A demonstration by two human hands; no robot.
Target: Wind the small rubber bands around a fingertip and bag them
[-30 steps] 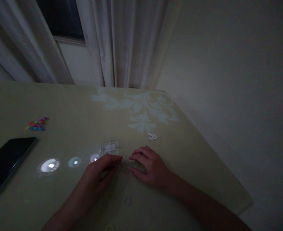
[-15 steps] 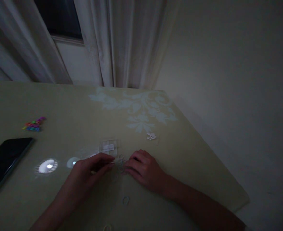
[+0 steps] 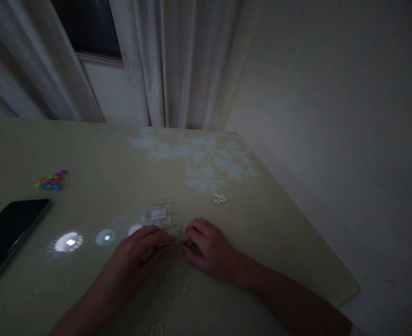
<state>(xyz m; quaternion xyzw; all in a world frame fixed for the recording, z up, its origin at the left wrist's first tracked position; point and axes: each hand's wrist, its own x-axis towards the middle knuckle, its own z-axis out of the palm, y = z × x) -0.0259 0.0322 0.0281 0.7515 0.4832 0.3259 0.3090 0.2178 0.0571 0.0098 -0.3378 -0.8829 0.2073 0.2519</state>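
Note:
My left hand and my right hand face each other low over the table, their fingertips almost meeting. Each has thumb and fingers pinched together; whatever lies between them is too small and dim to make out. Just beyond the fingertips a small pale ring lies on the table. Nearer to me are another thin ring and a yellowish one, partly cut off by the frame edge. A clear plastic box with a white label sits behind my left fingers.
White small pieces lie on a clear sheet beyond my right hand. At the left are a dark phone and a pile of colourful small pieces. The table meets the wall at the right and curtains behind.
My left hand has moved right, bringing its fingertips close to my right hand's. My right fingers have drawn into a tighter pinch. The small rings between the hands are now more covered.

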